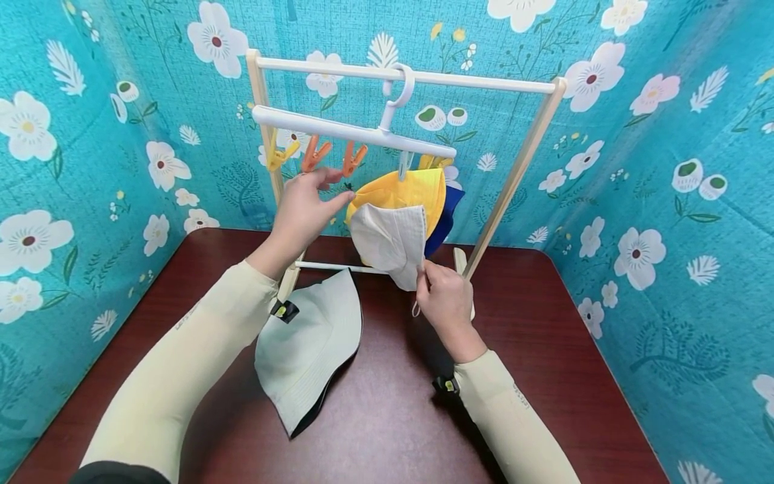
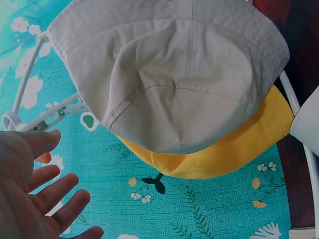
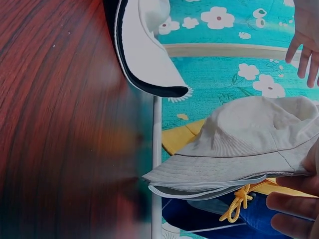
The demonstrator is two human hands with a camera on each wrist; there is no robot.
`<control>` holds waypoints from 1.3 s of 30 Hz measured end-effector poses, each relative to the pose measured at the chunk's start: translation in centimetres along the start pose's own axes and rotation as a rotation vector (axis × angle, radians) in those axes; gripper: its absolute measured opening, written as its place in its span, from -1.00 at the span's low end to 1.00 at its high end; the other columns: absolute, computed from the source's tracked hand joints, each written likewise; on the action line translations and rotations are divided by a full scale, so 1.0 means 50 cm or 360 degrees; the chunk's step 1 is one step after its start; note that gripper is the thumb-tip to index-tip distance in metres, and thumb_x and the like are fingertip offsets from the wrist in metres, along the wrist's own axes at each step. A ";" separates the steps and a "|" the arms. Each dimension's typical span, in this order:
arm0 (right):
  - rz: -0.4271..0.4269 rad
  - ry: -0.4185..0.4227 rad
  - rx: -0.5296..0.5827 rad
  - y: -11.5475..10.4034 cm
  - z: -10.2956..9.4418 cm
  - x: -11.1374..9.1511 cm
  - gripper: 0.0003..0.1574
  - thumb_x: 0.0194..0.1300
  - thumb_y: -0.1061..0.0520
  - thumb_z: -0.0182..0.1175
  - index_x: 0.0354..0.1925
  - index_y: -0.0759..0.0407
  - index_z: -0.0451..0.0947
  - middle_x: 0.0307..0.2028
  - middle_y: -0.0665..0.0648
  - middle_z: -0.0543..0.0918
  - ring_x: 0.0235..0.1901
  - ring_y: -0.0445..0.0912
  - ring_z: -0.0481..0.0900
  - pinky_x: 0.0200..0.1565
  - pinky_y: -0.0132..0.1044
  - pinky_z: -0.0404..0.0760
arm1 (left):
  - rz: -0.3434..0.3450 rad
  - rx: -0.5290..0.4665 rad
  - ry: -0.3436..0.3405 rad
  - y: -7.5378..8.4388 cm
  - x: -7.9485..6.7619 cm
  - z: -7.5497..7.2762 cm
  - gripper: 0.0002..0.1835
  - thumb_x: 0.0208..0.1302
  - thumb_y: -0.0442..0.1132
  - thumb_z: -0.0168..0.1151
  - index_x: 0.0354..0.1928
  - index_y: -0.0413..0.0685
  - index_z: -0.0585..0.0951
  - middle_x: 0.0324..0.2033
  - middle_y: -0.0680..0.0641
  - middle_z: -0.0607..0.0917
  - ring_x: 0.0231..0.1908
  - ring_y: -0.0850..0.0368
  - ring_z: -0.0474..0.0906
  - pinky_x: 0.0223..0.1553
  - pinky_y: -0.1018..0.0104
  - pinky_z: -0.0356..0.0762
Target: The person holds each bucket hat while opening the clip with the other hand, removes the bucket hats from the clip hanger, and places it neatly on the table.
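A beige bucket hat [image 1: 390, 235] hangs in the air before the rack, its brim edge pinched by my right hand [image 1: 446, 296]. Behind it a yellow hat [image 1: 411, 188] is clipped to the white hanger [image 1: 338, 126] by a pale clothespin [image 1: 404, 165]. Farther back shows part of a dark blue hat [image 1: 446, 218], with a yellow cord [image 3: 241, 199] in the right wrist view. Just under the orange clips [image 1: 316, 153] is my left hand [image 1: 308, 205], near the hats' left edges. Its fingers are spread in the left wrist view and hold nothing.
The hanger hooks over the top bar of a wooden rack [image 1: 520, 171]. A yellow clip [image 1: 281, 151] hangs at its left end. On the dark red table [image 1: 393, 403] lies a pale grey-green bucket hat [image 1: 311, 343] with a dark underside. Flowered curtains [image 1: 641, 222] surround the table.
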State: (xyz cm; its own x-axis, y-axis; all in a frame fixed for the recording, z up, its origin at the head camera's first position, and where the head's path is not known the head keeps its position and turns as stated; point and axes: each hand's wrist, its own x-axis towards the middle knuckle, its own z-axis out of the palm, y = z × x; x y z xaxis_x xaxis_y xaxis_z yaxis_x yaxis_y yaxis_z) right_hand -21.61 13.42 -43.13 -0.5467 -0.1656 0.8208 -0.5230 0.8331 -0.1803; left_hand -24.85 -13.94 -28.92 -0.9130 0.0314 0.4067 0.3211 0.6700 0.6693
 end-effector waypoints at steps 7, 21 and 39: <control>-0.0016 -0.0026 -0.0004 0.005 -0.003 -0.001 -0.67 0.38 0.19 0.17 -0.56 0.07 0.47 -0.73 0.05 0.43 -0.72 -0.02 0.45 -0.71 -0.11 0.37 | 0.0095 0.0154 -0.0051 0.001 -0.030 -0.006 -0.45 0.37 0.12 0.35 0.31 0.05 0.61 0.24 0.03 0.66 0.30 0.01 0.44 0.27 0.01 0.46; -0.0038 -0.0046 -0.0010 0.009 -0.004 -0.001 -0.68 0.38 0.20 0.17 -0.56 0.10 0.47 -0.74 0.06 0.41 -0.75 -0.01 0.40 -0.73 -0.15 0.30 | 0.0444 0.0214 0.0049 -0.019 -0.085 -0.026 -0.56 0.32 0.02 0.42 0.17 0.04 0.70 0.13 0.00 0.72 0.20 0.01 0.52 0.23 -0.02 0.46; -0.0070 -0.0017 -0.0005 0.006 -0.005 -0.003 -0.71 0.33 0.23 0.18 -0.56 0.10 0.46 -0.73 0.04 0.40 -0.74 -0.04 0.37 -0.73 -0.17 0.28 | 0.0579 0.0129 0.0104 -0.048 -0.171 -0.041 -0.57 0.23 -0.08 0.52 0.13 0.01 0.72 0.10 0.00 0.73 0.17 0.03 0.56 0.23 -0.02 0.48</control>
State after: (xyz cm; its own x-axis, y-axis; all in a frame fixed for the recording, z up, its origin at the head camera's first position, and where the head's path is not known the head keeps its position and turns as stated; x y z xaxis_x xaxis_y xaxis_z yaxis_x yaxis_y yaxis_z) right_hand -21.53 13.84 -43.17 -0.5302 -0.2077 0.8221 -0.5448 0.8264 -0.1426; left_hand -17.29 -17.33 -32.74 -0.7242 0.2325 0.6492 0.5980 0.6804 0.4235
